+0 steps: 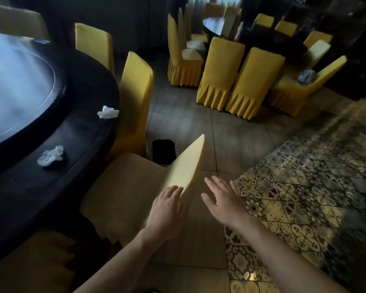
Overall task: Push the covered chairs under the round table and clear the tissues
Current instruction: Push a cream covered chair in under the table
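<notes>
Step in hand: pushing the nearest covered chair (135, 187) in under the round table (87, 132).

The chair stands just beside the table's near edge, seat toward the table, backrest toward the person. The backrest's top edge runs as a long line from near the person away toward the floor bin (163, 152).

Left hand (167, 206): fingers curled over the near end of the backrest top, gripping it. Right hand (224, 199): fingers spread and straight, holding nothing, hovering just beside the backrest on its outer side, apart from the cover.

Governing relation: the table lies to the left of both hands, across the chair's seat. The backrest's long axis lies roughly crosswise to that direction, so in my judgement the push must go leftward, square to the backrest. The left hand is already on the chair; the right is nearer the outer face and better placed to press.

Two crumpled tissues remain on the table rim: one (50, 155) near the chair, another (107, 112) farther along. Tissue clearing is not yet done.

Two further covered chairs (135, 98) stand at the table beyond.
</notes>
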